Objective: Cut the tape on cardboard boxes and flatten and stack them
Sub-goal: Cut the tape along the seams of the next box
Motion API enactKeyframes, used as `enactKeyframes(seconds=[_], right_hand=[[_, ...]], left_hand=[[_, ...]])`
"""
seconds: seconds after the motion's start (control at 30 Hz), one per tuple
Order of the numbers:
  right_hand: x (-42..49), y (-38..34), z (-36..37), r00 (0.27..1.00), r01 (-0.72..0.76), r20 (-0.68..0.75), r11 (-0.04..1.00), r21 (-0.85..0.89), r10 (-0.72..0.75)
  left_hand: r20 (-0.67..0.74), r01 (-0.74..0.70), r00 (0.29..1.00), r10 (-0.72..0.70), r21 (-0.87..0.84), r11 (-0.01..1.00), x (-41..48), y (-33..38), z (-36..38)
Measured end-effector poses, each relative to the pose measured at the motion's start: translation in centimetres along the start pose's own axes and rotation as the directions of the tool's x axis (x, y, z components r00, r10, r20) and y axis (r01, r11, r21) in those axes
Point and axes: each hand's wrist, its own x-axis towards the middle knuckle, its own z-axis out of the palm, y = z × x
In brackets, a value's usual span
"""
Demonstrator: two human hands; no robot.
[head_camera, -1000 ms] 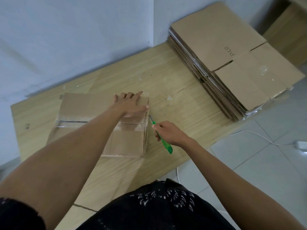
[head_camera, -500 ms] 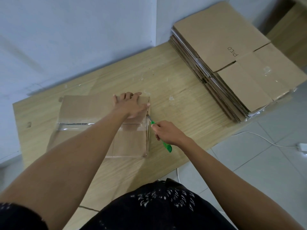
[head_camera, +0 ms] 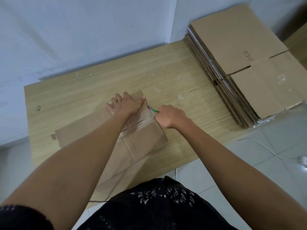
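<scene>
Left grip (head_camera: 127,103) presses flat on cardboard box (head_camera: 141,138); right grip (head_camera: 171,116) clasps green cutter (head_camera: 154,111); flattened-box stack (head_camera: 232,39) sits right on worktop (head_camera: 83,97).

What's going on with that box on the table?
A person is cutting at a cardboard box lying on a wooden table. The left hand presses flat on top of the box. The right hand grips a green cutter, with its blade at the box's right edge beside the shiny tape. A stack of flattened boxes sits at the far right of the table.
</scene>
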Motion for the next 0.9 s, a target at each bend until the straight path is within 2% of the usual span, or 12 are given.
enactKeyframes(seconds=[0.27, 0.5, 0.67, 0.77, 0.83, 0.9], right_hand=[[-1.1, 1.5, 0.7, 0.998, 0.056, -0.015, 0.989, -0.138, -0.058], [-2.2, 2.5, 1.1, 0.998, 0.058, 0.015, 0.991, -0.117, -0.056], [-2.9, 3.6, 2.0, 0.997, 0.021, 0.070, 0.999, -0.026, -0.019], [-3.7, 4.0, 2.6, 0.991, 0.044, 0.128, 0.995, -0.089, -0.032], [-4.4, 4.5, 3.5, 0.997, 0.055, 0.059, 0.997, -0.061, -0.052], [-5.2, 4.9, 4.7, 0.997, 0.049, -0.060, 0.994, 0.094, -0.043]], left_hand=[[-0.009, 0.009, 1.000, -0.009, -0.042, 0.999, 0.1, 0.0, 0.3], [-0.012, 0.012, 1.000, -0.012, -0.053, 0.999, 0.2, 0.1, 0.2], [-0.018, 0.004, 1.000, -0.005, -0.057, 0.998, 0.2, 0.0, 0.3], [-0.021, 0.003, 1.000, -0.004, -0.058, 0.998, 0.1, 0.0, 0.3], [-0.029, -0.006, 1.000, 0.005, -0.058, 0.998, 0.1, -0.1, 0.2], [-0.030, -0.006, 1.000, 0.004, -0.069, 0.998, 0.2, -0.1, 0.1]])
